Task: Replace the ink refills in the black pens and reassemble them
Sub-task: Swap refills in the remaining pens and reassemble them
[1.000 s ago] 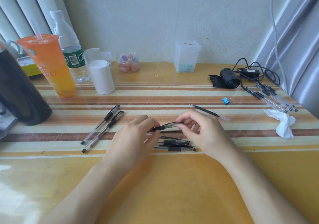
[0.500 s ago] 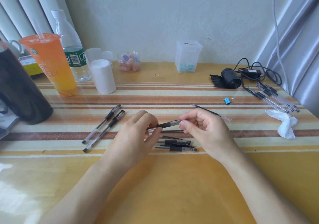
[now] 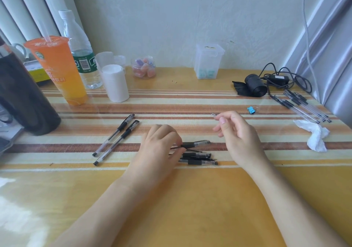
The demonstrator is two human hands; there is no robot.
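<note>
Judging by the layout, a refill swap is in hand: a black pen barrel is pinched by the left hand just above the pen pile on the bench, a loose refill is covered by the curled right hand, whether gripped cannot be told, and lifting and threading it into the barrel are called for next.

A pale textured wall backs a glossy yellow table with striped cloth, curtains at both sides.

Your left hand pinches a black pen on the striped table, just behind the pile of pen parts. Right of the pile, your raised right hand's fingers pinch a thin piece, too small to identify. Two capped pens lie left of the pile.
</note>
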